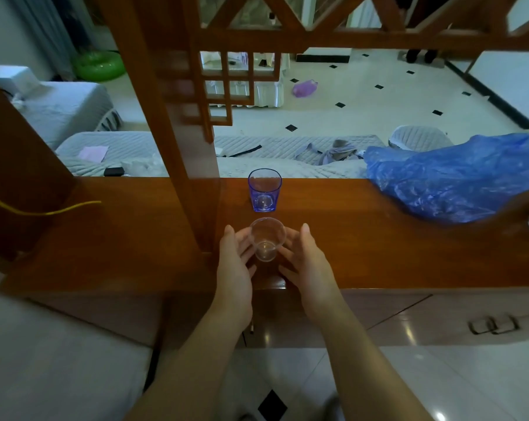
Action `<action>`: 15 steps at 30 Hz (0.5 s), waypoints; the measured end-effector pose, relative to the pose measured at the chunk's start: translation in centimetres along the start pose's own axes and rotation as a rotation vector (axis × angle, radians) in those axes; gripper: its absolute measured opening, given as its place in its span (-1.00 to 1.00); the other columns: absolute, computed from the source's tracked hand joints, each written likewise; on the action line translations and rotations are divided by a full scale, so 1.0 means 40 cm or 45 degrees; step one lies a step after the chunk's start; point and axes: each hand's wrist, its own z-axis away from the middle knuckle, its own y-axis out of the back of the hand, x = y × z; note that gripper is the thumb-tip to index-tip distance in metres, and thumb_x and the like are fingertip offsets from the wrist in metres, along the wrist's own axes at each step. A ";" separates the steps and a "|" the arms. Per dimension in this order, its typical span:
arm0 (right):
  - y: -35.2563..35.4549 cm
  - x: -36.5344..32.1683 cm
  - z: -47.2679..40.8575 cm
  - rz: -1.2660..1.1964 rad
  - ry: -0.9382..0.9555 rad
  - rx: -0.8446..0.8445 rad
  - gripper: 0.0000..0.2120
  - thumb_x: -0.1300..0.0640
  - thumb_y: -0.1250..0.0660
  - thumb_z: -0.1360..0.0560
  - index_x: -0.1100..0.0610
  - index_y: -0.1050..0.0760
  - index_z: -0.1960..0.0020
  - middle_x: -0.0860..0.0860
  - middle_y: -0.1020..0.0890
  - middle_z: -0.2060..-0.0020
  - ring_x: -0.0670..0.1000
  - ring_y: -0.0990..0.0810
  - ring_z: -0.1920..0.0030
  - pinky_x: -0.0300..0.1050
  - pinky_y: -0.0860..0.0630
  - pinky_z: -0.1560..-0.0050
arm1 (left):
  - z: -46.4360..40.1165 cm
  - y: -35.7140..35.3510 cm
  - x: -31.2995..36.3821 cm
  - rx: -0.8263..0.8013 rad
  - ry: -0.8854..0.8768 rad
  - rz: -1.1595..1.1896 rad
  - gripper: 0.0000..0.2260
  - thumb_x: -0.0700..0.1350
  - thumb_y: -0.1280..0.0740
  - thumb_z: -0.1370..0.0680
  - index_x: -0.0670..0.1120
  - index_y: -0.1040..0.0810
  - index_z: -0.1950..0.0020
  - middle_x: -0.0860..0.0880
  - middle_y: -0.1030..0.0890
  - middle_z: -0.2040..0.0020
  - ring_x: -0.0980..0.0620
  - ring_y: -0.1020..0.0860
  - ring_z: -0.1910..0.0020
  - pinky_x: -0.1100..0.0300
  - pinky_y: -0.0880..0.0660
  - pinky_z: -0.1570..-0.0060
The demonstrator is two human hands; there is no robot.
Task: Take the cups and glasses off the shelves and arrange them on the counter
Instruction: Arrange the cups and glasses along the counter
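Dim, bluish indoor light. Bright glints sit on the glossy floor tiles [266,335] below. The wide lens bows straight edges near the borders, and the blue plastic bag [457,180] smears at right.

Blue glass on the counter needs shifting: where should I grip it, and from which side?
Grip the blue glass around its upper wall, just below the rim, coming from its right. It stands upright and open-topped, the wooden post crowds its left, and the clear cup between both hands blocks the near side.
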 end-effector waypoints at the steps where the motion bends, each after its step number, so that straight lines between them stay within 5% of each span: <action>1: -0.001 0.001 0.002 0.002 -0.002 0.005 -0.51 -0.24 0.03 -0.72 -0.07 -0.54 -0.38 -0.12 -0.65 -0.28 -0.11 -0.56 -0.32 0.01 -0.39 -0.41 | 0.001 0.000 -0.002 -0.002 0.000 -0.004 -0.60 0.22 0.01 -0.72 0.13 -0.59 -0.20 0.10 -0.64 -0.22 0.04 -0.54 -0.32 -0.10 -0.31 -0.50; 8: -0.007 -0.011 -0.001 0.016 -0.024 0.006 -0.48 -0.26 0.03 -0.71 -0.05 -0.54 -0.40 -0.10 -0.63 -0.31 -0.08 -0.55 -0.33 0.03 -0.39 -0.40 | -0.001 -0.003 0.006 -0.005 0.039 -0.017 -0.57 0.26 0.02 -0.70 0.14 -0.61 -0.09 0.07 -0.66 -0.22 0.05 -0.54 -0.32 -0.13 -0.29 -0.50; 15: 0.010 -0.009 0.010 0.040 -0.055 0.011 -0.45 -0.28 0.06 -0.70 -0.05 -0.51 -0.44 -0.08 -0.60 -0.36 -0.02 -0.52 -0.38 0.13 -0.37 -0.49 | 0.007 0.006 -0.001 -0.020 0.072 0.015 -0.48 0.27 0.01 -0.70 0.02 -0.56 -0.38 -0.02 -0.62 -0.35 -0.01 -0.50 -0.40 -0.11 -0.26 -0.52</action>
